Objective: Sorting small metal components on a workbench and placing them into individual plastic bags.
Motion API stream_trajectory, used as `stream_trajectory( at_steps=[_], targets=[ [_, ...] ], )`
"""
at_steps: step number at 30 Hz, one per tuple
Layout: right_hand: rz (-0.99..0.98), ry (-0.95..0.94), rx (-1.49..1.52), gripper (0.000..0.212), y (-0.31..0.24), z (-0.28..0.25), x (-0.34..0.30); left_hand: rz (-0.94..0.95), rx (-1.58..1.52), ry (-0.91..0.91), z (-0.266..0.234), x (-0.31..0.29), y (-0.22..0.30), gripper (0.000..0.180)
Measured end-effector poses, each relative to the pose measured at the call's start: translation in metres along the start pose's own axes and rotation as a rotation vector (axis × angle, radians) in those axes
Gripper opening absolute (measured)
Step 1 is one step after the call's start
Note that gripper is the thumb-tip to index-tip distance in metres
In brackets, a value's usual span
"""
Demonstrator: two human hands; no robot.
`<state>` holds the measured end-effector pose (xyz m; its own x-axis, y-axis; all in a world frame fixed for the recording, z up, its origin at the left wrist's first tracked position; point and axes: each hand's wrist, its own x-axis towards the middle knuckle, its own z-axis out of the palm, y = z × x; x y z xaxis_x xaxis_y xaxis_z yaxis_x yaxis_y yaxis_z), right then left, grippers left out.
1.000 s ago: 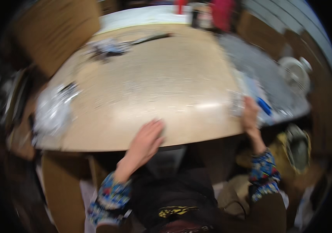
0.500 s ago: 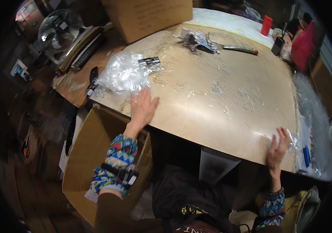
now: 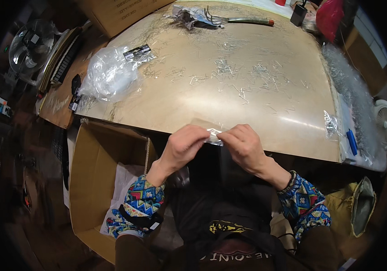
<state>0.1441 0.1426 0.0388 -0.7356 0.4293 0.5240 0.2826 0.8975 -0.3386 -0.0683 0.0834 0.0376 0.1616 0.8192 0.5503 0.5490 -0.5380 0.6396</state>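
Observation:
At the table's front edge, my left hand (image 3: pixel 183 145) and my right hand (image 3: pixel 246 148) have come together. Between their pinched fingers is a small clear plastic bag (image 3: pixel 214 141), held by its sides. Whether anything lies inside it I cannot tell. Beyond my hands, many thin metal pins (image 3: pixel 225 67) are scattered over the wooden tabletop (image 3: pixel 171 106). Another flat clear bag (image 3: pixel 331 125) lies by the table's right edge. A heap of clear plastic bags (image 3: pixel 108 77) with a black label card (image 3: pixel 136 52) sits on the left.
A hand rake (image 3: pixel 250 21) and crumpled packaging (image 3: pixel 186 18) lie at the back. A cardboard box (image 3: pixel 121 13) stands back left; an open one (image 3: pixel 84 185) is below the table's left front. Bubble wrap (image 3: pixel 358 97) and a blue marker (image 3: pixel 351 142) are on the right.
My left hand has left the plastic heap, and my right hand has left the table's right edge. They now meet at the front edge, gripping a small clear bag. The view has shifted.

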Motion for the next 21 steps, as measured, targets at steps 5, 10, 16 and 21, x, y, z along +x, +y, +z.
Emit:
stream_trajectory(
  at_steps=[5, 10, 16, 21],
  targets=[
    [0.459, -0.066, 0.785, 0.018, -0.024, -0.022, 0.002, -0.342, -0.343, -0.039, -0.006, -0.014, 0.028, 0.005],
    [0.642, -0.209, 0.942, 0.016, -0.023, -0.04, 0.016, -0.781, -0.757, -0.06, -0.002, -0.011, 0.044, 0.013],
    [0.696, -0.502, 1.068, 0.016, -0.029, -0.055, -0.003, -0.877, -0.877, -0.333, -0.025, -0.04, 0.033, 0.015],
    [0.309, -0.715, 0.648, 0.018, -0.023, -0.03, -0.102, -0.262, -0.113, -0.62, 0.031, -0.092, 0.041, 0.011]
  ],
)
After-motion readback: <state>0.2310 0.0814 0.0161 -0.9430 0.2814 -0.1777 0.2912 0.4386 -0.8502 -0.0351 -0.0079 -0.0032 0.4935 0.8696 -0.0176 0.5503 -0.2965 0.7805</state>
